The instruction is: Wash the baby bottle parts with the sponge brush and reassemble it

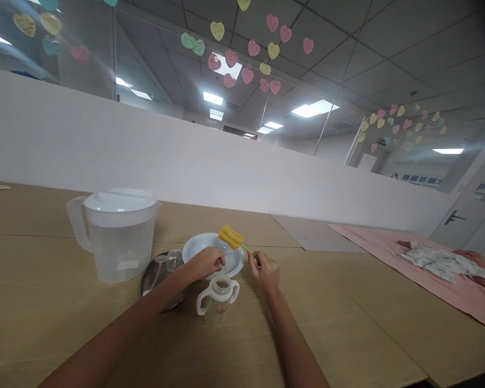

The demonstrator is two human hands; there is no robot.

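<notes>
Over the right side of a white bowl, my right hand is closed around the green handle of a bottle brush with a yellow sponge head. My left hand is closed above the bowl's front left. A thin pale rod runs from its fingertips toward the brush; its far end is too fine to make out. In front of the bowl a clear baby bottle stands upright without a cap, its white collar bearing two handles. Neither hand touches the bottle.
Left of the bowl, a dark round tray holds clear and white bottle parts, partly behind my left forearm. A lidded pitcher of water stands farther left. At right, a baby-like figure in patterned clothes lies on a pink cloth.
</notes>
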